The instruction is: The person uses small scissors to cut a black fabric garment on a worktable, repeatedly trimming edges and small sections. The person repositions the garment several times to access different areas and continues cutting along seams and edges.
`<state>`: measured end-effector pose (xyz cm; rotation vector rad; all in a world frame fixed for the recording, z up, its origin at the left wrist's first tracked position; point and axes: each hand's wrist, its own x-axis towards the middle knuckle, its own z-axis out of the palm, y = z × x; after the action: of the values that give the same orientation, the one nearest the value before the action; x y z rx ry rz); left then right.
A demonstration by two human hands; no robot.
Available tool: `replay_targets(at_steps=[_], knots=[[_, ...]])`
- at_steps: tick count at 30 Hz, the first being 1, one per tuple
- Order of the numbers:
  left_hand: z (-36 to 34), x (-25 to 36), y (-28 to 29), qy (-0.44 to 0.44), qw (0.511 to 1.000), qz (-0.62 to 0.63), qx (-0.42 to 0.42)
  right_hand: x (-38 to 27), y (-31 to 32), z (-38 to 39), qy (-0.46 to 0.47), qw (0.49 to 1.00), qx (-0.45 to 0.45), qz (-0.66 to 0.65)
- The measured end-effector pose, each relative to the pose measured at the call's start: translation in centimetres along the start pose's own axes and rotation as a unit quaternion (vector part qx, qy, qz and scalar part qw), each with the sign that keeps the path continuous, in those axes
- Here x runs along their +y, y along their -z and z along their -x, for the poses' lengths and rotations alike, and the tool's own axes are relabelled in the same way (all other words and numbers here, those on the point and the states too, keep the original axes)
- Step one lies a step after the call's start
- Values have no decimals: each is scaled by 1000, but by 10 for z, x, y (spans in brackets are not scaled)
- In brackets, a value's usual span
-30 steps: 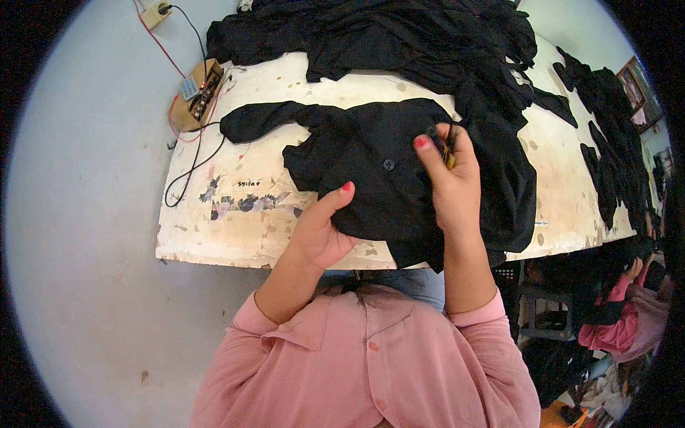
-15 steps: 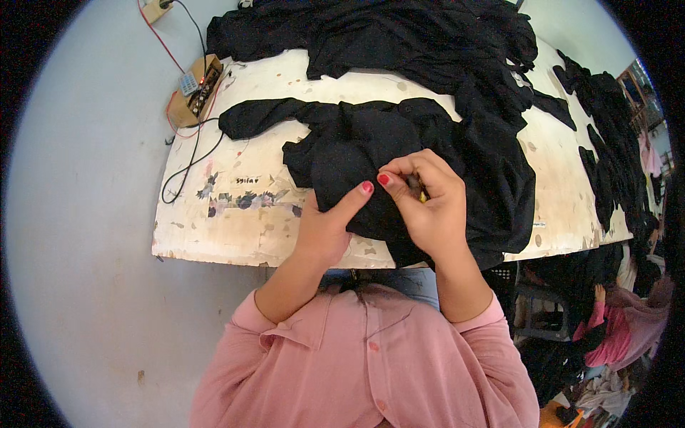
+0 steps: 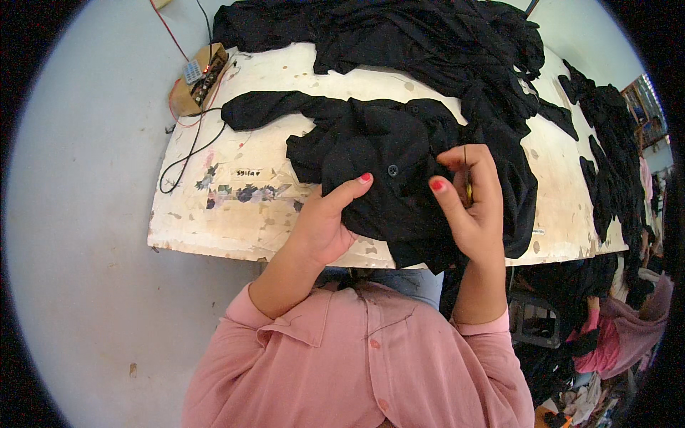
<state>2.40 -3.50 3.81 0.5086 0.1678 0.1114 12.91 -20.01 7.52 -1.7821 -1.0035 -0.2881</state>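
A black garment (image 3: pixel 385 143) lies bunched on the worn white table (image 3: pixel 235 214), one sleeve stretched to the left. My left hand (image 3: pixel 325 225) grips its near edge from below, thumb pointing at a small dark button (image 3: pixel 392 170). My right hand (image 3: pixel 471 207) is raised over the garment's right side. It pinches a thin tool (image 3: pixel 468 187) with a yellowish part between the fingers. Whether the tool touches the cloth I cannot tell.
A heap of black garments (image 3: pixel 399 36) covers the far side of the table, and more black pieces (image 3: pixel 606 143) lie along its right end. A small electronic box (image 3: pixel 196 75) with red wires and a black cable (image 3: pixel 189 153) sits at the far left corner. A person in pink (image 3: pixel 628 335) is at the lower right.
My right hand came from the far part of the garment toward me, then shifted right and lifted. The garment got bunched and turned, so the button now faces up.
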Motion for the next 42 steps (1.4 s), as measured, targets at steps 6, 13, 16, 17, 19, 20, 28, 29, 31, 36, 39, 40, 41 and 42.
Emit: replay_targets(at_steps=[6,13,16,17,19,20,28,29,31,36,39,40,41,42], knots=[[5,-13,-4,-123,952,-237,148,-21,-24,1,36,996,15,85],[8,-13,-5,-167,921,-310,167,-16,-34,0,43,996,-27,79],[3,-9,-4,-85,987,-83,108,-9,-31,-2,-155,964,-79,-200],[1,-8,-4,-75,990,-70,99,-7,-26,-1,-202,932,-89,-288],[0,-5,-3,-54,995,-44,69,-6,-23,4,-155,933,-32,-324],[0,-4,-2,-48,996,-34,65,-3,-20,2,-96,970,-21,-224],[-1,-3,4,-2,999,-17,46,0,12,-2,94,980,-123,123],[-2,-3,5,1,999,-13,36,-2,13,-2,97,978,-138,123],[-3,-3,7,6,1000,-5,20,-4,13,-3,115,975,-139,127],[-2,-4,9,14,1000,-3,2,-7,7,-6,134,974,-136,125],[-2,-4,8,11,1000,-3,3,-6,5,-8,152,970,-132,135],[-1,-4,8,9,1000,-1,0,-6,5,-8,156,969,-133,138],[-1,-4,8,7,1000,-7,6,-6,5,-9,159,969,-132,137],[-1,-4,7,5,1000,-11,7,-6,5,-9,162,967,-135,141]])
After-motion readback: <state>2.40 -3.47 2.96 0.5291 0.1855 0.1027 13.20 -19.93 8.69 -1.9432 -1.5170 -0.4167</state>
